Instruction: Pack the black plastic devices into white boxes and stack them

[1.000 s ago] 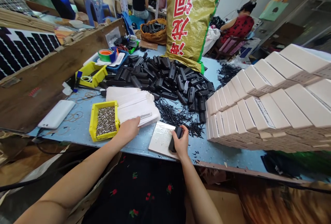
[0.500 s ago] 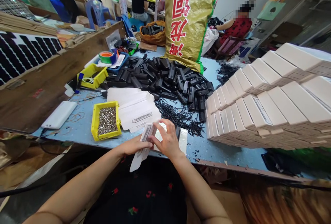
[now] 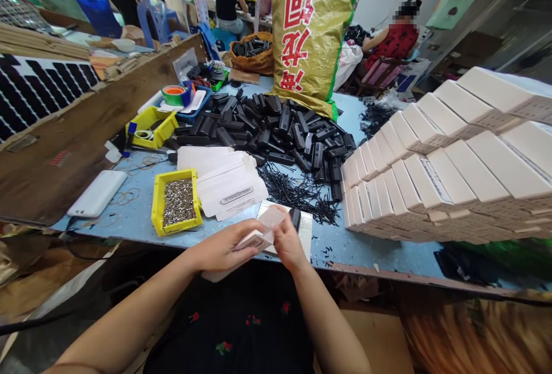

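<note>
A small white cardboard box [image 3: 252,240] with a printed side is between my hands, just in front of the table edge. My left hand [image 3: 228,243] wraps round its body from the left. On the other side, my right hand [image 3: 288,241] pinches the raised flap at the box's end. Behind my right hand a black plastic piece [image 3: 295,218] lies on a white tile-like plate [image 3: 306,233]. Flattened white cartons [image 3: 228,181] with a printed drawing lie in a stack just beyond my left hand.
A yellow bin [image 3: 156,201] of small metal parts stands left. Black plastic casings [image 3: 276,126] and thin black strips [image 3: 297,190] cover the middle. Stacked white boxes [image 3: 414,178] rise at right. A gold sack [image 3: 310,29] stands behind; two people sit farther back.
The box has turned from upright and flattened-looking to lying more level and opened out. My right hand has closed on its end flap, and my left hand has shifted its hold round the body.
</note>
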`<action>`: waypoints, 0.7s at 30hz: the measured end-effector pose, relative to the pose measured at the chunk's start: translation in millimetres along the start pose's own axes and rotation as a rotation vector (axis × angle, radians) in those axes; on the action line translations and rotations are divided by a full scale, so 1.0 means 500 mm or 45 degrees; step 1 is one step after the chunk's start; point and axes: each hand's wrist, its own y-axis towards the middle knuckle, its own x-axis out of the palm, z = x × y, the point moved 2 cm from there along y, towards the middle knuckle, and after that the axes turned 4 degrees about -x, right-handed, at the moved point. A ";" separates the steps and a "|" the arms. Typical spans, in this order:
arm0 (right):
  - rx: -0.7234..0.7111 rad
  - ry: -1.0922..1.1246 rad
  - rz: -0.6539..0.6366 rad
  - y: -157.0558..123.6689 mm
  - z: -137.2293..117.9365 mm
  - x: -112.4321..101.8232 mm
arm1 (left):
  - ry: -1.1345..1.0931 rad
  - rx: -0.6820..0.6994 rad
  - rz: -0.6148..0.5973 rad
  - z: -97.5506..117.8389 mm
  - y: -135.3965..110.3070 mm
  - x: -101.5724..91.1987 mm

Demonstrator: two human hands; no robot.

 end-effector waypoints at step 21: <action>-0.197 -1.327 -0.781 0.007 0.005 -0.147 | -1.168 -0.723 0.309 -0.118 -0.010 -0.001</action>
